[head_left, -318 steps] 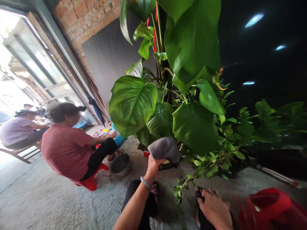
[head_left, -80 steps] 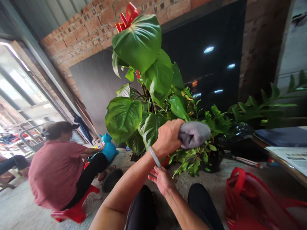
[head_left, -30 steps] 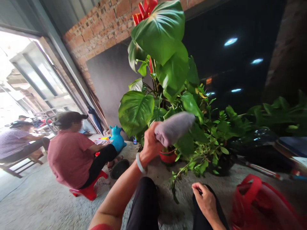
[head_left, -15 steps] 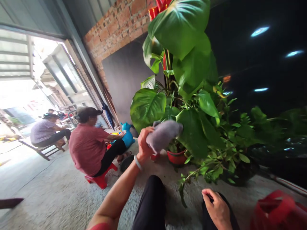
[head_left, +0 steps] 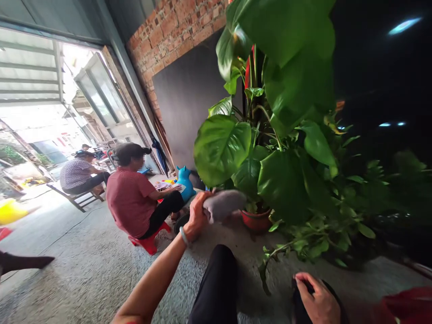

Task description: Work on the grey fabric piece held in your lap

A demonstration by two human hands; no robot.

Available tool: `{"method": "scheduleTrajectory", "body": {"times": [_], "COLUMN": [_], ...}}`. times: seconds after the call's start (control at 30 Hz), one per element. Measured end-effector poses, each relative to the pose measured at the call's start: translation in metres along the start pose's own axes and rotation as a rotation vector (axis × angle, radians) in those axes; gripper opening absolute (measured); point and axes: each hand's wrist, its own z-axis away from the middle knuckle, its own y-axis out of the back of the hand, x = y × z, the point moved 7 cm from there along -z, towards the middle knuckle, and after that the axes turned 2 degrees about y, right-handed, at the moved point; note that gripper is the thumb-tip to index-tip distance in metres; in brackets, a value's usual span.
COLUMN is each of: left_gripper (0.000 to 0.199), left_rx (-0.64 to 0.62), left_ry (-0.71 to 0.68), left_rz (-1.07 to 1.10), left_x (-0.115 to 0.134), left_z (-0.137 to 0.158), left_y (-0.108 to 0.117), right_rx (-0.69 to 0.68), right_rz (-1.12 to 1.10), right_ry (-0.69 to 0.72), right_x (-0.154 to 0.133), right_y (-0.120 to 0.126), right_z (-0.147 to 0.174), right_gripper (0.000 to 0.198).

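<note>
My left hand (head_left: 198,215), with a pale bangle on the wrist, is stretched forward and closed around one end of a grey cloth (head_left: 224,206). The cloth's far end is blurred and sticks out to the right, in front of the potted plant's red-brown pot (head_left: 256,220). Large green leaves (head_left: 222,146) hang just above it. Over my right knee, my right hand (head_left: 319,299) is closed, thumb and forefinger drawn together. Whatever lies between its fingertips, if anything, is too small to tell.
A person in a red shirt (head_left: 130,202) sits on a red stool (head_left: 148,244) at the left, beside a blue animal-shaped figure (head_left: 184,182). Farther back, another person (head_left: 79,173) sits on a wooden bench (head_left: 76,198). A red bag-like item (head_left: 408,306) lies at lower right.
The view has swung left, so the surroundings appear farther right. My left hand and the grey cloth have come slightly lower, and the cloth now points more level. My right hand stays by the knee.
</note>
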Motion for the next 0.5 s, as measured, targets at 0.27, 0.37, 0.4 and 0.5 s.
{"method": "scheduleTrajectory", "body": {"times": [0.27,0.37,0.4,0.5], "left_gripper": [0.020,0.024,0.024,0.021], "left_rx": [0.068,-0.166,-0.237,-0.328], "left_ry": [0.358,0.252,0.198,0.026], "left_rz": [-0.229,-0.169,-0.137,-0.047], "left_x": [-0.050,-0.035,-0.025,0.013], "left_z": [-0.011,0.048,0.063,0.069], "left_y": [-0.053,-0.081,-0.084,-0.077], "right_rx": [0.002,0.027,0.037,0.066], "right_rz": [0.010,0.010,0.012,0.015], "right_ry": [0.027,0.051,0.054,0.052], "right_x": [-0.015,-0.010,-0.008,-0.007], "right_y": [-0.008,-0.001,0.001,0.008], "right_z": [0.001,0.002,0.002,0.002], "right_gripper": [0.033,0.030,0.030,0.029]}}
